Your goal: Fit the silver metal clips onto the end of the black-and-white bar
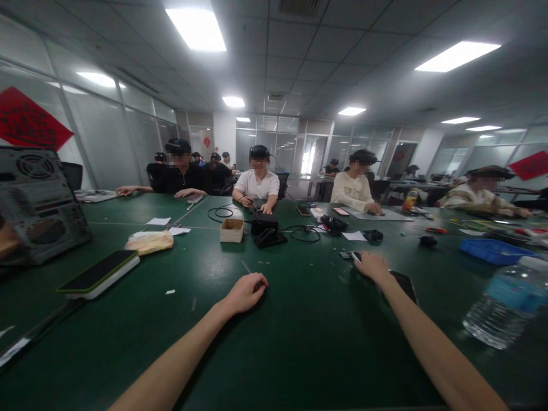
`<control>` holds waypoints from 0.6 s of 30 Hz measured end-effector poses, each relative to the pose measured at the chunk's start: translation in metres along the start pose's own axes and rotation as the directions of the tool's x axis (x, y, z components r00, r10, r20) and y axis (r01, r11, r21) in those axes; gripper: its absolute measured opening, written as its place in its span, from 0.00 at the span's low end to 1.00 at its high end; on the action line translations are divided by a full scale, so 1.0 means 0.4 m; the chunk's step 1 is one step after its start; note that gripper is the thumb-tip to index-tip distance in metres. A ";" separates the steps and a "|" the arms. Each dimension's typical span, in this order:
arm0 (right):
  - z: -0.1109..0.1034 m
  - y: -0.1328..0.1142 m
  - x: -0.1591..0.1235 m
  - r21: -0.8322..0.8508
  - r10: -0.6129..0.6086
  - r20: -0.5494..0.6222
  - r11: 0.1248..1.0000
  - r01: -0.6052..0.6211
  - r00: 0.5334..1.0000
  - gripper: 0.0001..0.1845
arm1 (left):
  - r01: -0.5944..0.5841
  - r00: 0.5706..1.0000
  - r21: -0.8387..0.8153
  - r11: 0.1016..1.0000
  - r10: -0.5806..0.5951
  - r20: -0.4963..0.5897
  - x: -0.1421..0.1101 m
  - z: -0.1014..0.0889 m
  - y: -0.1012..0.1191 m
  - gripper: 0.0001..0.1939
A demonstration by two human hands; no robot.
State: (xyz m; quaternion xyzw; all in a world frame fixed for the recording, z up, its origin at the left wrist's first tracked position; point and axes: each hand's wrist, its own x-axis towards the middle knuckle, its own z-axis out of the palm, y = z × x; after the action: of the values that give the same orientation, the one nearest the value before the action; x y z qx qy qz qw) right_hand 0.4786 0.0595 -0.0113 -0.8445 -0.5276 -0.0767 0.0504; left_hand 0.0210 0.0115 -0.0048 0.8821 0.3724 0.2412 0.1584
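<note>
My left hand (pixel 246 293) rests on the green table with its fingers curled inward. A small dark patch shows at the fingertips, and I cannot make out whether it is a held thing or shadow. Further to the right, my right hand (pixel 371 265) is closed on a small flat object with a white edge (pixel 356 257), mostly covered by the fingers. Just left of it lies a small grey piece (pixel 345 255). A black phone-like slab (pixel 405 286) lies partly behind my right forearm.
A clear water bottle (pixel 499 305) stands at right, before a blue tray (pixel 492 251). A green-edged device (pixel 100 274), plastic bag (pixel 152 242) and computer case (pixel 40 205) are at left. A small box (pixel 232 230) and black device (pixel 264 223) stand ahead; co-workers sit opposite.
</note>
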 end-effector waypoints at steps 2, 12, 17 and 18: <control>0.013 -0.001 -0.007 0.018 -0.002 0.015 1.000 0.002 1.000 0.19 | 0.007 1.000 -0.003 1.000 -0.007 0.007 0.000 -0.005 0.007 0.08; 0.024 -0.024 -0.018 0.074 -0.074 -0.058 0.994 0.078 0.996 0.19 | 0.016 1.000 0.012 1.000 -0.017 0.010 0.001 -0.003 0.006 0.08; 0.020 -0.029 -0.038 0.087 -0.056 -0.103 0.994 0.065 0.993 0.18 | 0.014 1.000 0.007 1.000 -0.014 0.024 0.000 -0.005 0.009 0.08; 0.020 -0.030 -0.041 0.091 -0.056 -0.107 0.994 0.065 0.993 0.18 | 0.012 1.000 0.008 1.000 -0.013 0.025 0.000 -0.006 0.009 0.08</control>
State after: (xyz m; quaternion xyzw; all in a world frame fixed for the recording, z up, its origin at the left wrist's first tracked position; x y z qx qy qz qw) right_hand 0.4614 0.0516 -0.0220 -0.8196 -0.5527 -0.0974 0.1154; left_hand 0.0219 0.0092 -0.0011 0.8833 0.3769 0.2278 0.1608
